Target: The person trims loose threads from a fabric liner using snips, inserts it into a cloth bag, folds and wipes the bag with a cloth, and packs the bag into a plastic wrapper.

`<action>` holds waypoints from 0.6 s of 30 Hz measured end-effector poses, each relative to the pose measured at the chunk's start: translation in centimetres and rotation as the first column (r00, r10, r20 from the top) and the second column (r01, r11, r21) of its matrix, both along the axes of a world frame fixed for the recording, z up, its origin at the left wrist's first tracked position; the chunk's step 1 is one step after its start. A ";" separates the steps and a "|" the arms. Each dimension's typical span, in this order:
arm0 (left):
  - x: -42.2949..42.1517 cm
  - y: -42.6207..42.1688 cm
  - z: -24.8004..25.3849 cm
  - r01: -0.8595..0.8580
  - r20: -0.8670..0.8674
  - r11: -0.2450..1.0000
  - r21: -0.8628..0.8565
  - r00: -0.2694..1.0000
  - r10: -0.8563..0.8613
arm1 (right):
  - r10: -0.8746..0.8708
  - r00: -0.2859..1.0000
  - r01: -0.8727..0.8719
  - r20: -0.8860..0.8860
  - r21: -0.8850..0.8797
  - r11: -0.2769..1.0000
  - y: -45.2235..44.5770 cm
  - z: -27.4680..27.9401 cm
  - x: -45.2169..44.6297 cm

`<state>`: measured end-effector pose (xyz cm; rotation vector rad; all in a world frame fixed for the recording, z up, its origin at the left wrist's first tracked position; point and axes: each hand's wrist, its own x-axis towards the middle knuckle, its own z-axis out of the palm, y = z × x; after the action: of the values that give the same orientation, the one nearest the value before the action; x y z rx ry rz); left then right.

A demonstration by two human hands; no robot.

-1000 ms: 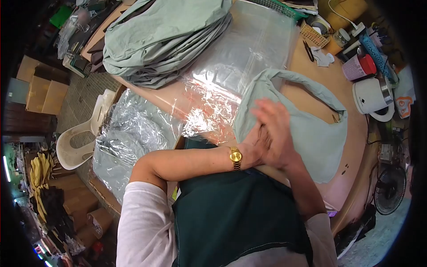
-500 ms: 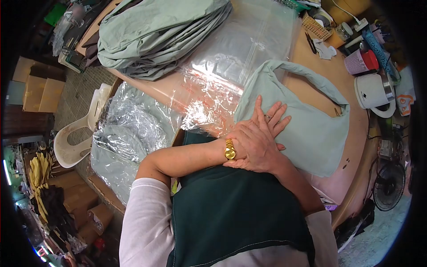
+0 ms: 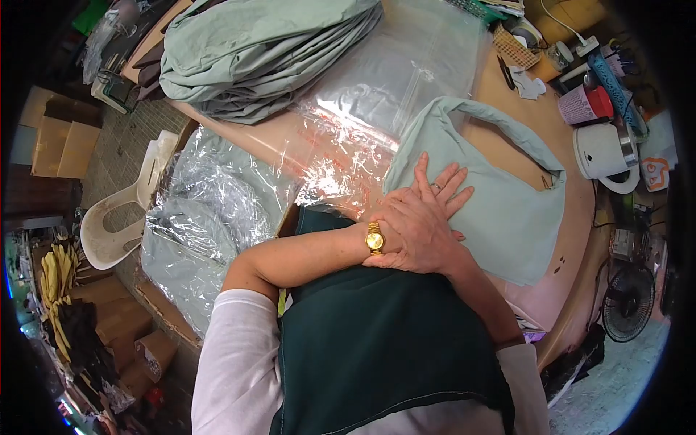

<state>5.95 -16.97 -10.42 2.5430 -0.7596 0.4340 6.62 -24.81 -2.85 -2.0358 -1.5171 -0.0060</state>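
A pale green cloth bag [image 3: 500,225] with a broad loop strap lies flat on the table. My left hand [image 3: 447,190] presses palm down on it, fingers spread; a ring is on one finger and a gold watch [image 3: 374,239] on the wrist. Across the back of that hand and wrist rests my right hand [image 3: 420,230], its fingers laid flat over them and holding nothing. The right hand covers much of the left. Beside them lie clear plastic sleeves [image 3: 391,83] with red print, glossy in the light.
A pile of green bags [image 3: 254,58] sits at the table's far left. An open box [image 3: 174,330] holds plastic-wrapped green cloth [image 3: 210,210]. A white chair [image 3: 109,232] is at left. On the right are a pink cup [image 3: 580,106], a white kettle [image 3: 602,151], scissors [image 3: 506,71] and a fan [image 3: 628,301].
The view has shifted slightly. Both hands keep the same pose on the bag, and nothing has been taken hold of or let go.
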 end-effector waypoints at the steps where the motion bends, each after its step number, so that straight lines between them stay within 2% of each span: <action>1: 0.0 0.0 -0.1 0.004 0.005 1.000 -0.014 1.000 -0.004 | 0.009 1.000 -0.009 -0.003 0.011 1.000 0.0 -0.1 0.0; 18: 0.0 -0.1 -0.1 -0.001 -0.007 1.000 0.015 1.000 0.001 | 0.001 1.000 -0.001 0.000 0.016 1.000 -0.1 -0.2 0.0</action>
<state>5.92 -17.03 -10.56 2.5578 -0.7620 0.4209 6.64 -24.89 -3.07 -2.0220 -1.5139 -0.0179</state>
